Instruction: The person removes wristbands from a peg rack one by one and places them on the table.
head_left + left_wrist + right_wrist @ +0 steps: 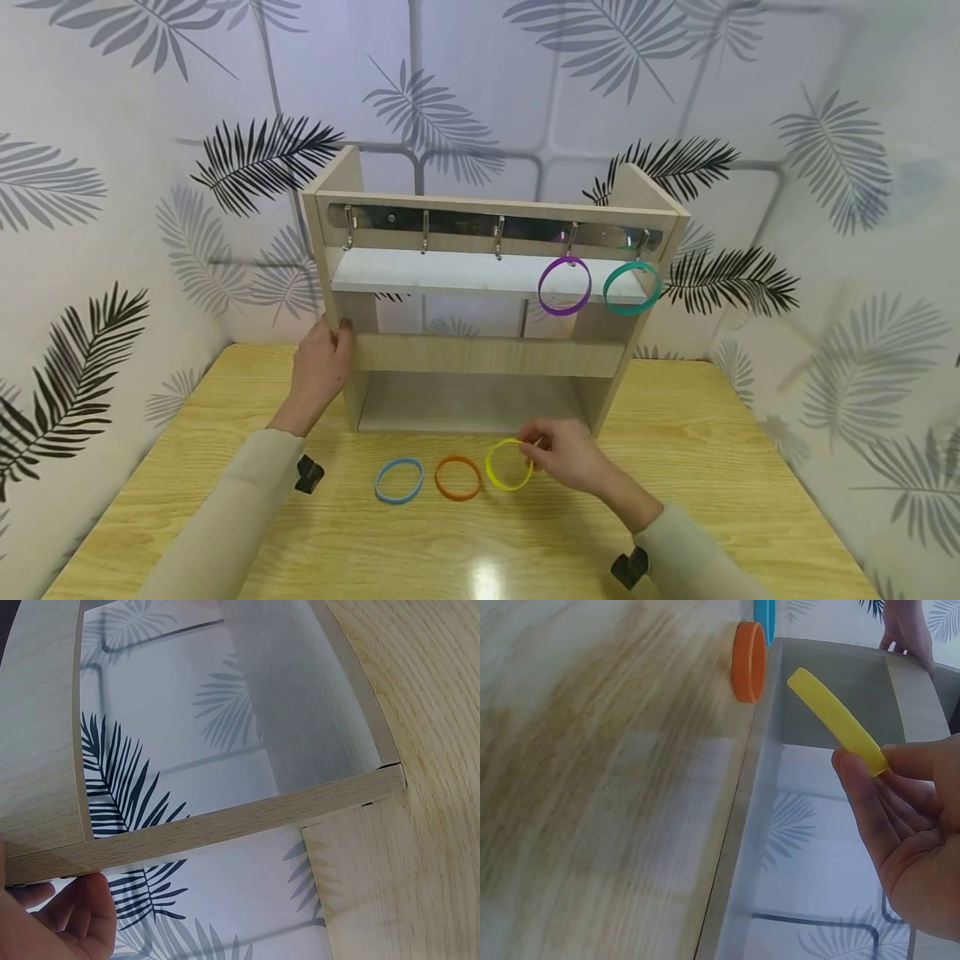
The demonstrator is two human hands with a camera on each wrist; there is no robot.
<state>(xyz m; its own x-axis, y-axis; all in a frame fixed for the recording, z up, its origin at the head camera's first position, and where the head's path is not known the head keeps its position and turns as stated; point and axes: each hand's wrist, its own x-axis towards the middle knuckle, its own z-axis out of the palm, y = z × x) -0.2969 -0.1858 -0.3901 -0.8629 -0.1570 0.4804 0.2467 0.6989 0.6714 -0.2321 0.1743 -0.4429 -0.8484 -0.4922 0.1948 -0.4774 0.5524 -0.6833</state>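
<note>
Pinched between thumb and fingers of my right hand (566, 454) is a yellow silicone wristband (491, 475), lifted off the table in the right wrist view. My left hand (321, 362) grips the left side panel of a pale wooden shelf unit (487, 354). To the left of the yellow band, an orange wristband (458, 497) and a blue wristband (399, 500) lie on the table. A purple wristband (542, 292) and a teal wristband (607, 298) hang from the two rightmost hooks of the metal hook rail (461, 223).
Three bare hooks, among them the middle hook (498, 237), line the rail's left and centre. The shelf unit stands on a wood-grain table (360, 550). Walls with a leaf pattern (480, 75) rise behind and at both sides.
</note>
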